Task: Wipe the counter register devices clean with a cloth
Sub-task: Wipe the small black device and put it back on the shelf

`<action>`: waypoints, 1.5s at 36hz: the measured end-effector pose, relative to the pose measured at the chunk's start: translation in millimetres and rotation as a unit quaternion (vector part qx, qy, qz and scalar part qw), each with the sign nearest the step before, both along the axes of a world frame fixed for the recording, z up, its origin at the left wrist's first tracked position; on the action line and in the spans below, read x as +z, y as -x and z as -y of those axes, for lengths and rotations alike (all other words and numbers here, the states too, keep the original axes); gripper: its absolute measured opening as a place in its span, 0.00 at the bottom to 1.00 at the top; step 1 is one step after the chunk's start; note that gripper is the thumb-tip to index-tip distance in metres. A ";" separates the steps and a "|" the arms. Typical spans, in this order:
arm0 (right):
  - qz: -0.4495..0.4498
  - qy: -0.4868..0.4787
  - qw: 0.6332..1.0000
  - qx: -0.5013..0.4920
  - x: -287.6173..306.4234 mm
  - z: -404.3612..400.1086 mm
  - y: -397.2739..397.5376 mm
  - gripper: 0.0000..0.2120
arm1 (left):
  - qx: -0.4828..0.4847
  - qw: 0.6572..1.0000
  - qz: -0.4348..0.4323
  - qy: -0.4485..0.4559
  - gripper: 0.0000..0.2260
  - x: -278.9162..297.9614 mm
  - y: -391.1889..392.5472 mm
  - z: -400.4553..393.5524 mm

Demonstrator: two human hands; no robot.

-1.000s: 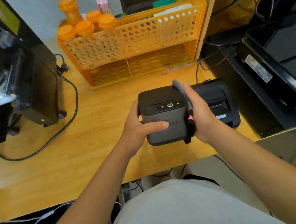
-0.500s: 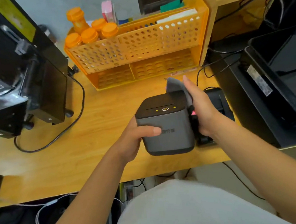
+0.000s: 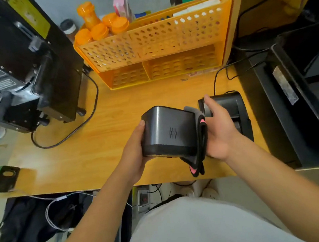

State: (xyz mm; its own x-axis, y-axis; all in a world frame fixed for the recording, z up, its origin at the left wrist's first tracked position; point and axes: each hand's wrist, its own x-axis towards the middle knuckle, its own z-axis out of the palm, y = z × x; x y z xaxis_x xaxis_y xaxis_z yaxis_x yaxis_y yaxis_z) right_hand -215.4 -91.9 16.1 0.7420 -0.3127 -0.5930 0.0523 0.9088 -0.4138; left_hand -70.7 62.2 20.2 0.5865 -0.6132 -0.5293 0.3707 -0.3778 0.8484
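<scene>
Both hands clamp the small grey receipt printer (image 3: 168,131) at frame centre: the left hand (image 3: 134,158) curls under its left edge, while the right hand (image 3: 219,132) presses a folded grey-and-pink cloth (image 3: 200,152) flat against its right side. A second ago the lid with its lit buttons faced up; now the printer is tipped over, showing a plain vented face, so a fresh side comes up for wiping. Just beyond, right of centre, sits a black printer (image 3: 235,105), probably next. Farther back stands the orange perforated organiser (image 3: 155,43).
</scene>
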 end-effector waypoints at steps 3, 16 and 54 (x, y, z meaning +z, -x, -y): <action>-0.002 -0.004 1.000 0.016 -0.4 1.4 2.8 0.32 | 0.019 0.999 0.040 -0.029 0.18 1.4 10.9 -1.6; 0.033 0.164 0.986 0.004 20.0 -11.8 21.2 0.32 | 0.055 0.998 -0.001 0.017 0.37 0.2 28.1 -4.0; 0.020 0.265 0.959 0.100 44.8 -20.0 49.6 0.28 | -0.050 0.994 0.062 0.080 0.35 26.1 43.9 23.1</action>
State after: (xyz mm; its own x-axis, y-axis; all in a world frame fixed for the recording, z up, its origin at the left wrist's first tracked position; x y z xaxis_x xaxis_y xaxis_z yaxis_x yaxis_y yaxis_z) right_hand -265.0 -71.9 60.9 0.8369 -0.4117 -0.3607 -0.0758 0.5655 -0.8212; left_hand -114.6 39.1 46.3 0.5733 -0.7416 -0.3484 0.2277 -0.2643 0.9372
